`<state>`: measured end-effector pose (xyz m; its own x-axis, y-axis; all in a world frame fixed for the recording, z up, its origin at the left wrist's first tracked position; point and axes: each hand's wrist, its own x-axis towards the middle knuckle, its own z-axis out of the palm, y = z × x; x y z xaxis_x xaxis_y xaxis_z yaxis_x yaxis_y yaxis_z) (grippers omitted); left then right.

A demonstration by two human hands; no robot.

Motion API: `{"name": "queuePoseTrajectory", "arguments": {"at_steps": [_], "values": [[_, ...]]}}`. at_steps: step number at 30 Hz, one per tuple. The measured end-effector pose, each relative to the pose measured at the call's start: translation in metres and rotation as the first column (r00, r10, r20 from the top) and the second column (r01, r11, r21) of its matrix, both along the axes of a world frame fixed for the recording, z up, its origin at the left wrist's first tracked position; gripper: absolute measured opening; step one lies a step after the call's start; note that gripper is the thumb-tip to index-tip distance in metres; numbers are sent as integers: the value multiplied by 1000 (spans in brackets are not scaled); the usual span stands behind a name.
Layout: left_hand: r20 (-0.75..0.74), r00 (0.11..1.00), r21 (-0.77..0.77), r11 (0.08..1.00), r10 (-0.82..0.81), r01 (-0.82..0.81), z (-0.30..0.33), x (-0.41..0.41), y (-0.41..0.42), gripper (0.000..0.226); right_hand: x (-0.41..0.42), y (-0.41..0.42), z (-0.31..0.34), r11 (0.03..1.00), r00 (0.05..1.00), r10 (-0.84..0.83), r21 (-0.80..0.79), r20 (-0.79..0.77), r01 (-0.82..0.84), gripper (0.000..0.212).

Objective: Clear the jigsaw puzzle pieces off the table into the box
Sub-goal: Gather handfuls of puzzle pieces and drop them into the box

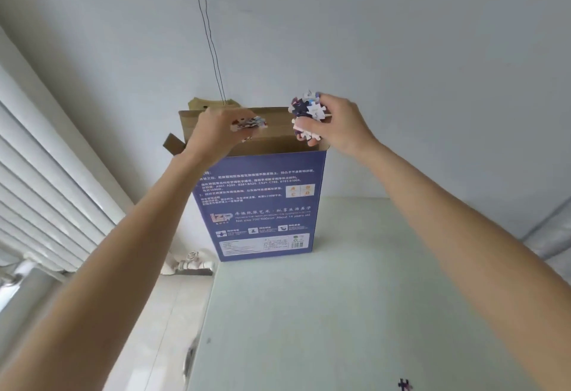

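- Blue box (262,205) stands upright at the far end of the white bench (340,313), top flaps open, brown inner card visible, printed back panel facing the camera.
- Left hand (213,134) is over the box mouth; its fingers are curled round a small bunch of puzzle pieces (248,123).
- Right hand (336,125) is at the box's upper right corner; its fingers are clamped on a larger cluster of pieces (307,115), held just above the opening.
- 1 dark loose piece (404,384) lies on the bench near the lower frame edge, well apart from the box.
- White slatted blind (46,189) to the left; thin cord (210,35) hangs down the wall behind the box.
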<state>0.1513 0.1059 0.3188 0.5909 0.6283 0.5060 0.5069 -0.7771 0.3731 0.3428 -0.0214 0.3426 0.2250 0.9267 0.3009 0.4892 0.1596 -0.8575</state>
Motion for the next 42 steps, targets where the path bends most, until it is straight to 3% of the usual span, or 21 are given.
{"name": "queuePoseTrajectory", "arguments": {"at_steps": [5, 8, 11, 15, 19, 27, 30, 34, 39, 42], "values": [[-311, 950, -75, 997, -4, -20, -6, -9, 25, 25, -3, 53, -12, 996, 951, 20, -91, 310, 9, 14], [-338, 941, -129, 991, -23, -22, -12, -14, 28, 26, -5, 68, -18, 977, 804, 124, -212, 581, 3, 20], [-304, 952, -141, 990, -27, -17, -16, -17, 30, 26, -8, 73, -18, 957, 683, 209, -290, 700, 5, 23], [-209, 977, -206, 978, -33, -11, -19, -20, 32, 22, -10, 78, -20, 954, 690, 232, -300, 686, -23, 25], [-180, 978, -209, 976, -101, 62, -18, -23, 29, 20, -13, 75, -22, 958, 677, 236, -285, 697, -41, 12], [-117, 992, -140, 990, -50, 34, -18, -25, 26, 43, -18, 62, -24, 973, 722, 171, -232, 670, -15, 10], [-146, 988, -148, 989, -45, 24, -17, -27, 26, 43, -22, 59, -24, 978, 733, 137, -209, 666, 7, 10], [-198, 980, -98, 995, -17, -2, -13, -28, 19, 28, -28, 51, -24, 982, 726, 100, -185, 680, 37, 14], [21, 989, 26, 989, -146, 146, -20, -28, -41, 19, -25, -24, -37, 989, 863, -145, 103, 485, 108, 13], [109, 968, -67, 970, -226, 234, -57, -17, -105, 17, -18, -105, -84, 966, 905, -255, 119, 340, 228, 13]]}}
